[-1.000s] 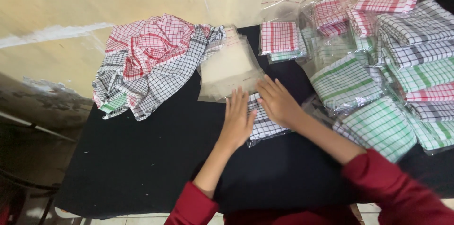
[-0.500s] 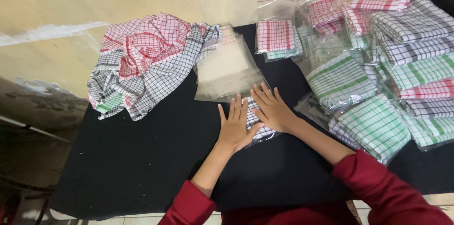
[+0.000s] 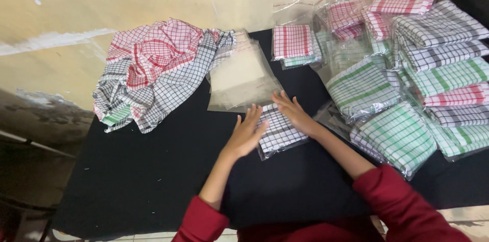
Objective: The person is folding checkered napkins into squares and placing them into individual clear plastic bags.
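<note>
Checked bagged cloth (image 3: 279, 131) lies half hidden under flat left hand (image 3: 245, 135) and right hand (image 3: 294, 113), fingers spread.

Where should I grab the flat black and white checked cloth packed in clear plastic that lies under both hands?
Probably by the near edge of the bagged black and white checked cloth, coming in from the person's side. It lies flat on the black table, the left hand and right hand cover its sides, and the loose plastic lip there offers a pinch grip.
</note>
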